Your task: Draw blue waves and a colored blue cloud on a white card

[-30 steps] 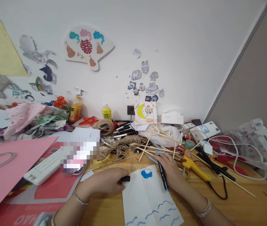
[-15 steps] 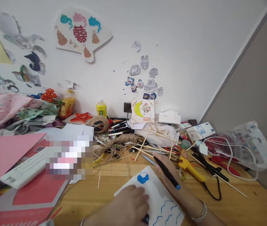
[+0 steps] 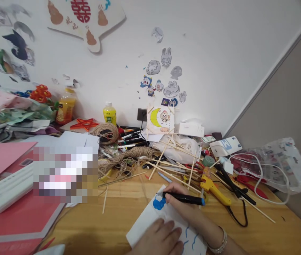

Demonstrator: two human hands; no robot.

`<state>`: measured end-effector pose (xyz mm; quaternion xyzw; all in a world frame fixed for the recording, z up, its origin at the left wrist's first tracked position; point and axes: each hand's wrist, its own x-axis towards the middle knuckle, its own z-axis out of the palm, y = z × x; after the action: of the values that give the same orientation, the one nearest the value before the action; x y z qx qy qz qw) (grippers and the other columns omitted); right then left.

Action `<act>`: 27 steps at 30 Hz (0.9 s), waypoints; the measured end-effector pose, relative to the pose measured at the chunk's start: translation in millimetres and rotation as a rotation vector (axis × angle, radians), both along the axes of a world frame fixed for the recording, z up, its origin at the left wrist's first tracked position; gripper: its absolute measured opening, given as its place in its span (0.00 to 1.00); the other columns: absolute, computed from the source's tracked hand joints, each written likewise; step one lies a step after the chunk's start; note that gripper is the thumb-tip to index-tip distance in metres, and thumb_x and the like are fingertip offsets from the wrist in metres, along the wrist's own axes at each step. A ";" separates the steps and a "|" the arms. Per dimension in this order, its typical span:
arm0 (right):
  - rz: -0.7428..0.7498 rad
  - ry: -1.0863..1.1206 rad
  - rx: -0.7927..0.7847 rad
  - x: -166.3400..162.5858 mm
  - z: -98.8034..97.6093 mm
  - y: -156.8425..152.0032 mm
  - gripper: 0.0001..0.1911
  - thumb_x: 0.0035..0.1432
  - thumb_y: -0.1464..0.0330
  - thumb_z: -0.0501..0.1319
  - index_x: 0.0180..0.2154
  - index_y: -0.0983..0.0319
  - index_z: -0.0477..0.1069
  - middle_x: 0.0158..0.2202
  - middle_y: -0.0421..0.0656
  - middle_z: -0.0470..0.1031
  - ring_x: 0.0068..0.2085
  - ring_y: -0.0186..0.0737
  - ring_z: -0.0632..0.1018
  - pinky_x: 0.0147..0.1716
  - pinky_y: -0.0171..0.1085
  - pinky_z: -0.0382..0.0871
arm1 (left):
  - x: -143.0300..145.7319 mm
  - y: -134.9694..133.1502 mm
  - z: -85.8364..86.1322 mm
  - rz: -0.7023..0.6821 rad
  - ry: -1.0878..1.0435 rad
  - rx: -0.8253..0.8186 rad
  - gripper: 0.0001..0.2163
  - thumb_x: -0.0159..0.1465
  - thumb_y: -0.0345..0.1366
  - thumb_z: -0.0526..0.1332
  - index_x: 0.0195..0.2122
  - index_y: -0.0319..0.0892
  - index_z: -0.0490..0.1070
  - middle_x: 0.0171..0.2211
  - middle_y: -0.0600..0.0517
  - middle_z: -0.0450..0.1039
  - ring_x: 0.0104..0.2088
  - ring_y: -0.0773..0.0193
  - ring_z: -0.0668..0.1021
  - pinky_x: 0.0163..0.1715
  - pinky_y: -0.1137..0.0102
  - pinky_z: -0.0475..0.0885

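Observation:
My right hand (image 3: 181, 206) is closed around a black marker (image 3: 189, 198) with a blue end. The marker's tip is at a small blue cloud shape (image 3: 159, 202) near the top of a white sheet of paper (image 3: 141, 226). Below and left of it, my left hand (image 3: 162, 236) lies on the sheet with its fingers stretched out. Several wavy blue lines show on the paper's lower right, partly hidden by my hands and forearm. A blue-grey pen (image 3: 164, 177) lies just beyond the sheet.
A yellow glue gun (image 3: 213, 189) with a black cord lies right of my right hand. Behind are thin wooden sticks (image 3: 158, 163), twine (image 3: 137, 152), plastic bags and a white charging cable (image 3: 259, 166). Pink and red sheets and a white keyboard-like object (image 3: 7, 187) lie left.
My right hand has turned the marker and brought its tip down to the cloud shape. My left hand has shifted right and down along the sheet. The camera view has tilted down slightly.

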<state>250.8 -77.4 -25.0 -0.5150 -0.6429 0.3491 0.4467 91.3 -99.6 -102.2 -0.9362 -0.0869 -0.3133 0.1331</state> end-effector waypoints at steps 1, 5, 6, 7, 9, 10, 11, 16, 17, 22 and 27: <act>0.008 -0.021 -0.006 -0.1 -3.3 1.3 0.06 0.52 0.66 0.57 0.27 0.60 0.71 0.25 0.40 0.73 0.29 0.40 0.74 0.29 0.37 0.71 | -3.3 1.9 3.0 0.005 0.009 -0.019 0.08 0.68 0.40 0.56 0.43 0.46 0.72 0.48 0.54 0.75 0.48 0.58 0.74 0.52 0.63 0.62; 0.006 -0.108 0.006 3.0 -10.6 4.1 0.09 0.53 0.66 0.56 0.24 0.60 0.71 0.23 0.40 0.73 0.26 0.39 0.74 0.27 0.36 0.70 | -14.8 6.0 14.8 -0.010 0.037 -0.030 0.09 0.68 0.39 0.55 0.46 0.45 0.71 0.49 0.52 0.75 0.50 0.56 0.73 0.56 0.60 0.59; 0.006 -0.141 0.015 3.8 -10.6 4.0 0.09 0.53 0.66 0.56 0.24 0.60 0.71 0.23 0.40 0.74 0.26 0.39 0.74 0.27 0.36 0.69 | -16.0 5.7 17.2 -0.008 0.046 -0.029 0.09 0.69 0.39 0.55 0.46 0.45 0.71 0.49 0.53 0.75 0.50 0.56 0.74 0.55 0.61 0.60; 0.007 -0.176 0.023 4.3 -10.1 3.5 0.09 0.53 0.66 0.56 0.24 0.60 0.71 0.23 0.40 0.74 0.26 0.39 0.74 0.27 0.36 0.69 | -16.6 5.0 19.5 -0.003 0.056 -0.031 0.09 0.69 0.38 0.55 0.46 0.45 0.71 0.49 0.53 0.75 0.49 0.56 0.74 0.55 0.62 0.61; 0.008 -0.235 0.034 4.3 -8.4 2.3 0.09 0.53 0.66 0.56 0.25 0.60 0.73 0.24 0.41 0.75 0.27 0.40 0.75 0.28 0.37 0.70 | -16.6 3.0 23.4 0.005 0.096 -0.048 0.10 0.69 0.38 0.55 0.47 0.45 0.71 0.49 0.53 0.74 0.49 0.56 0.74 0.53 0.63 0.62; 0.006 -0.253 0.037 3.9 -7.6 1.6 0.09 0.53 0.67 0.56 0.25 0.60 0.73 0.24 0.42 0.76 0.27 0.41 0.76 0.28 0.38 0.70 | -16.2 1.9 25.0 0.009 0.113 -0.062 0.10 0.69 0.38 0.55 0.48 0.45 0.71 0.50 0.53 0.74 0.50 0.56 0.74 0.53 0.63 0.63; 0.003 -0.262 0.038 3.4 -7.0 1.0 0.09 0.53 0.67 0.56 0.25 0.60 0.73 0.24 0.42 0.76 0.27 0.41 0.76 0.28 0.38 0.70 | -15.9 0.9 26.2 0.013 0.128 -0.076 0.10 0.69 0.39 0.55 0.48 0.45 0.70 0.50 0.53 0.74 0.50 0.56 0.74 0.53 0.62 0.63; 0.013 -0.260 0.046 1.3 -6.5 0.3 0.10 0.54 0.67 0.56 0.26 0.59 0.74 0.25 0.42 0.77 0.28 0.43 0.77 0.28 0.40 0.72 | -14.3 -2.5 27.9 0.018 0.166 -0.133 0.11 0.68 0.39 0.56 0.48 0.43 0.70 0.51 0.50 0.73 0.51 0.54 0.73 0.53 0.60 0.62; 0.014 -0.269 0.045 1.1 -6.4 0.4 0.09 0.54 0.67 0.56 0.26 0.59 0.74 0.26 0.42 0.77 0.29 0.43 0.77 0.28 0.40 0.72 | -14.1 -2.9 27.7 0.018 0.176 -0.138 0.11 0.68 0.39 0.56 0.49 0.43 0.70 0.51 0.49 0.73 0.52 0.54 0.73 0.53 0.60 0.62; 0.039 -0.304 0.017 2.2 -6.6 1.9 0.09 0.55 0.68 0.56 0.26 0.58 0.74 0.26 0.41 0.77 0.29 0.42 0.77 0.29 0.39 0.72 | -13.1 -4.1 25.8 0.029 0.160 -0.137 0.12 0.68 0.41 0.55 0.48 0.42 0.70 0.50 0.50 0.74 0.51 0.52 0.73 0.51 0.59 0.64; 0.036 -0.297 0.032 2.9 -8.3 2.2 0.09 0.55 0.66 0.56 0.26 0.59 0.73 0.26 0.42 0.76 0.29 0.42 0.77 0.29 0.39 0.71 | -12.1 -4.7 28.2 0.040 0.138 -0.148 0.11 0.69 0.40 0.54 0.46 0.43 0.71 0.49 0.51 0.75 0.50 0.53 0.74 0.51 0.61 0.64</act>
<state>253.7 -75.2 -33.3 -0.5423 -0.7166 0.2668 0.3482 79.3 -104.3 -74.0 -0.9609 -0.1191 -0.2382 0.0755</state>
